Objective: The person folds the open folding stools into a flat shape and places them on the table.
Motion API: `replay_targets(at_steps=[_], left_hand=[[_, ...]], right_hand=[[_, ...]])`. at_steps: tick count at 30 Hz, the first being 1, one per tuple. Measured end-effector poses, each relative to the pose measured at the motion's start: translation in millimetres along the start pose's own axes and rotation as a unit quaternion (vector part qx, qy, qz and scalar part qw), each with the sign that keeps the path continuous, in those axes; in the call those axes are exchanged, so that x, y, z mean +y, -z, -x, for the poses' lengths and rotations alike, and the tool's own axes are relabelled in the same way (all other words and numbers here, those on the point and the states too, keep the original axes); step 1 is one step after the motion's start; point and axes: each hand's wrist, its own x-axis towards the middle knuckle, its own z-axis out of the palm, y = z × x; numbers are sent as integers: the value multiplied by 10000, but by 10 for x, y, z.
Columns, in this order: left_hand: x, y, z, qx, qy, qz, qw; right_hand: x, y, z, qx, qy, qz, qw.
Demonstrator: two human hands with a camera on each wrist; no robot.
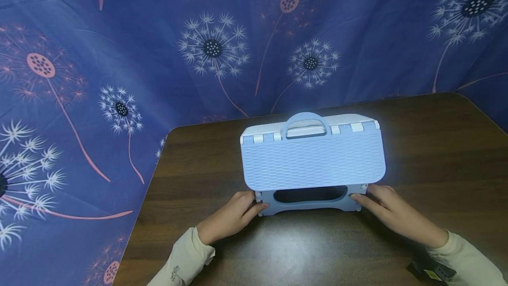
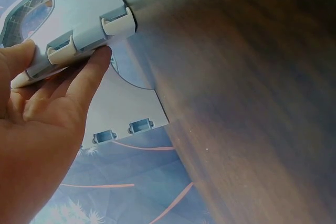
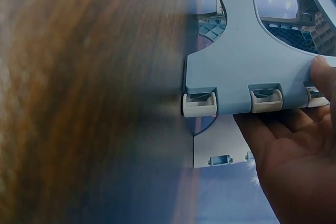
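Observation:
A light blue and white plastic folding step stool stands on the table. Its wicker-textured top panel faces me, and an arched handle rises at the panel's far edge. Below the panel is a leg panel with a long oval opening. At that leg panel's left edge, my left hand pinches it, thumb in front and fingers behind. The opposite edge is held the same way by my right hand. Both wrist views show white hinge pieces along the gripped edges, and a second leg panel farther back.
The brown wood-grain table has rounded far corners. Behind it and along its left side hangs a blue cloth printed with dandelions. A small black object shows beside the right sleeve, partly hidden.

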Motion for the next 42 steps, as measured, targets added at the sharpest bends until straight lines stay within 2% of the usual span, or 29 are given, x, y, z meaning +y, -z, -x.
replay_targets(at_steps=[18,42], left_hand=[[4,6,-7,-60,118,3,9999],[10,4,-3,-50,97,-17,9999]], right_hand=[[-1,-15,-4,64,26,22,10000],[5,-12,-3,-16,-50,-30,10000]])
